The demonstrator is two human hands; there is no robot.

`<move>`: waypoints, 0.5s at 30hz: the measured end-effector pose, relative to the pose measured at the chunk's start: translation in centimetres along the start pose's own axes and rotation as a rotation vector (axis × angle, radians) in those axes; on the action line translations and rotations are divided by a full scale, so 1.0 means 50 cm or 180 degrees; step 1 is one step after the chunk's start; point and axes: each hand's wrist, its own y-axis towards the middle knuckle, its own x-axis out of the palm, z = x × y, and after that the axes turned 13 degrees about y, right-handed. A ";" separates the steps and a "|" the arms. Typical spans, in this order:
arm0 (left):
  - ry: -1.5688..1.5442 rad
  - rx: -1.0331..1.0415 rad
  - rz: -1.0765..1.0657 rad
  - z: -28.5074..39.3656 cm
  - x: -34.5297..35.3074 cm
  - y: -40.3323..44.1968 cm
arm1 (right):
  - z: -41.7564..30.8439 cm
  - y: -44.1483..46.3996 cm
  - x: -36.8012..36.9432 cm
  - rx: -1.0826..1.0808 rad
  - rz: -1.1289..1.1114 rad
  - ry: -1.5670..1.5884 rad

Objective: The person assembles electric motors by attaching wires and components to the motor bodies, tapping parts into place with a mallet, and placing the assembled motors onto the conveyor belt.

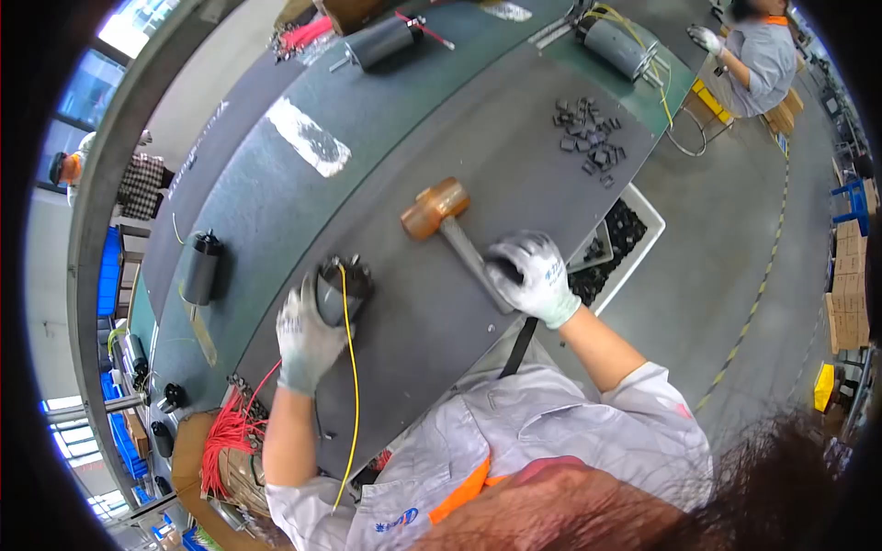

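My left hand (310, 337), in a pale glove, is wrapped round a dark cylindrical motor (336, 296) at its left side; a yellow wire (353, 395) runs from the motor's top down toward my body. My right hand (533, 275), gloved too, is curled at the handle of a mallet (470, 257), over its lower part. The mallet's orange-brown head (435, 208) lies up and left of that hand, above the grey work surface (413, 331). The right fingertips are blurred, and whether they grip the handle is unclear.
Small black clips (590, 138) are scattered at the upper right. A white bin (648, 241) of black parts stands beside the table's right edge. Other motors (202, 268) lie on the green belt. Red wires (234, 441) fill a box at lower left. A co-worker (763, 60) sits upper right.
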 end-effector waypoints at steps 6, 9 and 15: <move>0.0541 -0.0077 0.0916 0.053 0.007 0.268 | 0.114 0.029 -0.133 0.0463 0.1381 -0.0842; 0.0807 0.0112 0.1444 0.074 0.031 0.280 | 0.233 0.100 -0.248 0.0896 0.1901 -0.1672; 0.0196 0.1079 0.1149 0.059 0.063 0.208 | 0.389 0.207 -0.267 0.1794 0.1232 -0.1571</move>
